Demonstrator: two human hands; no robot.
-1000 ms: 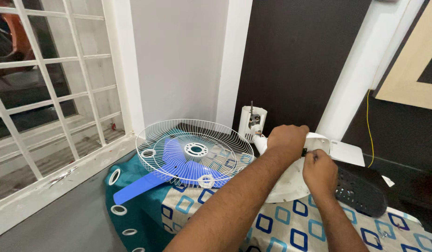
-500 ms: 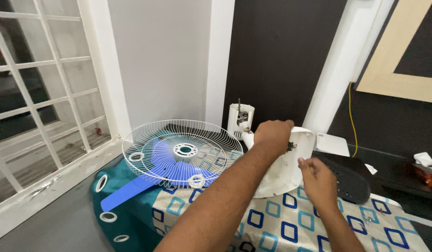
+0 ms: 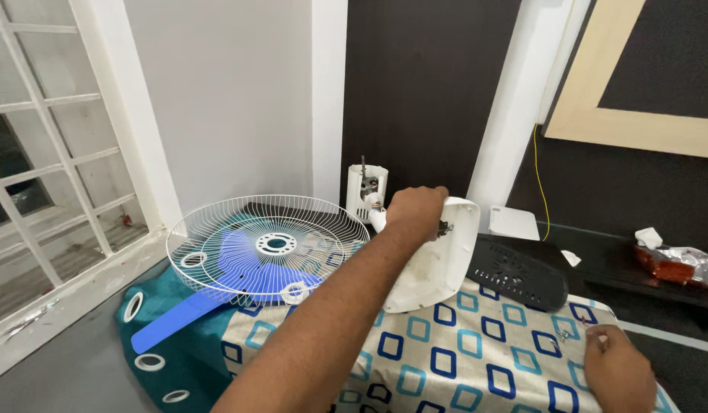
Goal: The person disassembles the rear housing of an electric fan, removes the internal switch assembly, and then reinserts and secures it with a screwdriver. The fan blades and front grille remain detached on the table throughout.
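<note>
**White fan base held upright on the patterned cloth**

White plastic fan base [image 3: 438, 256] stood tilted on the patterned cloth [image 3: 461, 359], left hand [image 3: 415, 213] clenched over its top edge. Right hand [image 3: 618, 371] rested on the cloth right of it, fingers curled over small screws [image 3: 564, 333]. Left of it lay the wire fan guard [image 3: 266, 245].

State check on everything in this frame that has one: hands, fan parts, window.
left hand: closed, gripping white fan base
white fan base: tipped up on edge, lifted off cloth
right hand: fingers pinched at small screws, resting on cloth
small screws: loose on cloth
wire fan guards: detached, lying flat
blue fan blade: removed, under guards
motor housing: upright, shaft exposed
black cover: off, lying flat
window: shut
</note>
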